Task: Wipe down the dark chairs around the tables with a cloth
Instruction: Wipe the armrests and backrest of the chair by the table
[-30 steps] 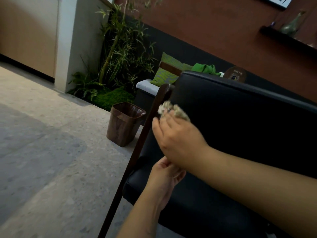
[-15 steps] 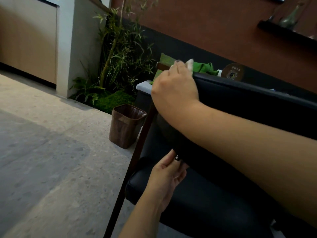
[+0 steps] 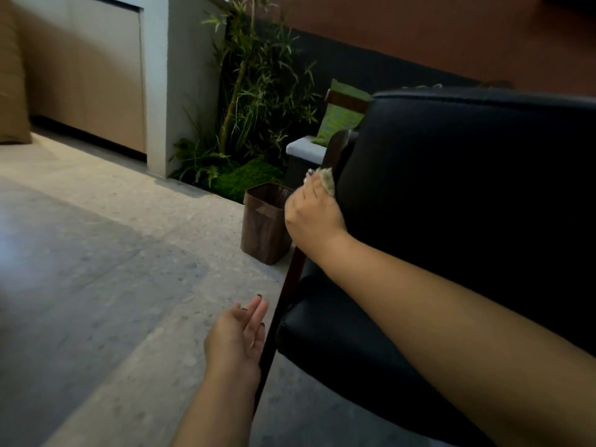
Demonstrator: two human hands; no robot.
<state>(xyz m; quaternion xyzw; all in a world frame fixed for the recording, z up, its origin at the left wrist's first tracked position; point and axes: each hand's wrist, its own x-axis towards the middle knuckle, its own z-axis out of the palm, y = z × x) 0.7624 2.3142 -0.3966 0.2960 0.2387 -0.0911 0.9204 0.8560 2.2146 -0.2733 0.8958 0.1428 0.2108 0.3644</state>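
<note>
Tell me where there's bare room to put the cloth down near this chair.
The black seat cushion is bare below the right hand's forearm. The floor is open left of the left hand. It is crowded by the wooden bin and plants, where the right hand holds the cloth against the chair's edge.

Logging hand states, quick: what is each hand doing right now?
Left hand: open, fingers straight, holding nothing.
Right hand: holding the cloth against the chair.
</note>
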